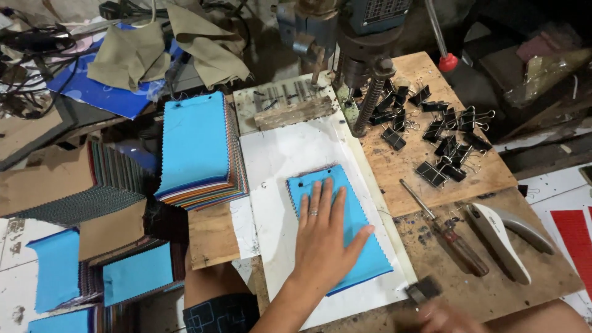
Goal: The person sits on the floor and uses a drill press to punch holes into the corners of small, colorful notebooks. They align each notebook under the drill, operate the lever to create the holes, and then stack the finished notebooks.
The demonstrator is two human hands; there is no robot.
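Right hand: the right hand [441,316] sits blurred at the very bottom edge, nearest the camera, its fingers pinching a black binder clip [423,288]; how tightly they close cannot be told through the blur.
Left hand: the left hand [324,237] lies flat, palm down, on the blue swatch stack [364,246]; the fingers are spread and released, grasping nothing, and a ring shows on one of them.
Blue swatch stack: it lies on a white board [290,154] in the middle of the counter [493,290], tilted slightly, with zigzag-cut edges and two small holes near its far end.
Tall swatch pile: a thicker swatch pile [197,148], blue on top with many coloured layers beneath, stands just left of the white board.
Drill press: a drill press [361,74] rises at the far end of the board, its column beside a wooden block [295,112].
Loose clips: a scatter of loose clips [441,139], black with wire handles, lies on a wooden panel [401,166] to the right of the press.
Tools: a screwdriver [447,231] and a white stapler [502,237] lie near each other on the counter, right of the stack.
Left side: more blue-topped bundles [132,274] and brown cardboard [46,179] sit to the left, with olive cloth [132,52] farther back.
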